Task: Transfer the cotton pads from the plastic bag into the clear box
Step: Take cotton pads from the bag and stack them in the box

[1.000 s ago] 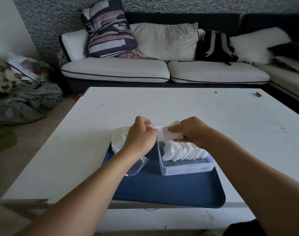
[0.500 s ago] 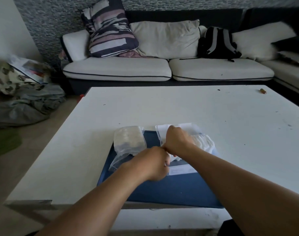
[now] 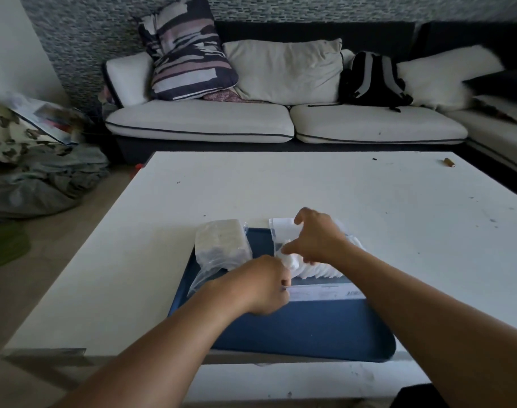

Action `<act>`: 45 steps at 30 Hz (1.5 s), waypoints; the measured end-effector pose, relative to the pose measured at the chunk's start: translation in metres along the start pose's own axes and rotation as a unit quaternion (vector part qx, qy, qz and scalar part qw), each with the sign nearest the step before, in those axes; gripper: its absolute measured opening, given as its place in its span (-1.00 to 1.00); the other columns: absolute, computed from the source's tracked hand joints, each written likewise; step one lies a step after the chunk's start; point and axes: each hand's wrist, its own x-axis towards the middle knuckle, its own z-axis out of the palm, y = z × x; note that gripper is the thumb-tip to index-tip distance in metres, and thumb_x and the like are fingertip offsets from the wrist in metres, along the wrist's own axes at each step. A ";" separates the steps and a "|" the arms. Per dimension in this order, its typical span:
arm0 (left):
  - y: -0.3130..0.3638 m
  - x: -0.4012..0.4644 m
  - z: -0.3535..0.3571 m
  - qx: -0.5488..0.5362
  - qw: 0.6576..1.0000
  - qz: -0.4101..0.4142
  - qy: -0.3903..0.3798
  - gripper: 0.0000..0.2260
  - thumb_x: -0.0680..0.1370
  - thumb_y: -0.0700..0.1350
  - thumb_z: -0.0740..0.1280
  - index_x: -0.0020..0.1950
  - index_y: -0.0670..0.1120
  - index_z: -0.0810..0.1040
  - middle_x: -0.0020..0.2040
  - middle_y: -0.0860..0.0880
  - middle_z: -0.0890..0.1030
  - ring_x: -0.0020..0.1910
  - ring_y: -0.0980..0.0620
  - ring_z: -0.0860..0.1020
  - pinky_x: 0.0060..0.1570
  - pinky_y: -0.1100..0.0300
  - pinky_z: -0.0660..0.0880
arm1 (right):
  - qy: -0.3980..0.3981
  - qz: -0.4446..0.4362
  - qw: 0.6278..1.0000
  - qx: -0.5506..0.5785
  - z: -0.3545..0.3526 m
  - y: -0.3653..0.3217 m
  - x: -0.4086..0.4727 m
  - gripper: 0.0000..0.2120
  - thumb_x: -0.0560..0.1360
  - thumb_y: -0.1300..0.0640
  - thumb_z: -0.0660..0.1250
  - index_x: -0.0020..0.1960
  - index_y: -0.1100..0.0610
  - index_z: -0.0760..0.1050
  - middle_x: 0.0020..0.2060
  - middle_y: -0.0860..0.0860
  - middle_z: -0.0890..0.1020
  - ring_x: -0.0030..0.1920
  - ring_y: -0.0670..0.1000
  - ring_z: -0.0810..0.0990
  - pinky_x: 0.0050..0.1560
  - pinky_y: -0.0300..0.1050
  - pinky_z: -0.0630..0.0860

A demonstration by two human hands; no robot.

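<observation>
A clear plastic bag (image 3: pixel 222 245) with a block of cotton pads inside lies on the left end of a blue tray (image 3: pixel 310 328). Right of it stands the clear box (image 3: pixel 325 291), with a white label on its front wall. A row of white cotton pads (image 3: pixel 319 269) stands on edge inside the box. My right hand (image 3: pixel 316 237) arches over the box with thumb and fingers spread, its fingertips on the pads at the left end. My left hand (image 3: pixel 263 284) is curled against the box's front left corner. The box's far part is hidden by my right hand.
The tray sits near the front edge of a white table (image 3: pixel 281 187). A small brown object (image 3: pixel 449 162) lies at the table's far right. Behind the table are a sofa with cushions and a black backpack (image 3: pixel 372 78). Clothes are piled on the floor at the left.
My right hand came down from above the box with a pad and now rests spread on the row. My left hand left the bag and moved to the box's front corner.
</observation>
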 end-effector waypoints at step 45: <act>-0.055 -0.077 -0.085 0.044 0.975 -0.177 0.127 -0.51 0.19 0.32 0.59 -0.16 0.09 0.45 -0.17 0.15 0.53 -0.18 0.07 0.54 -0.25 0.14 0.47 | 0.044 -0.253 0.966 0.024 0.000 -0.055 -0.043 -0.87 0.46 0.16 0.40 -0.08 0.03 0.73 -0.25 -0.11 0.69 -0.32 -0.21 0.56 -0.24 -0.39 0.44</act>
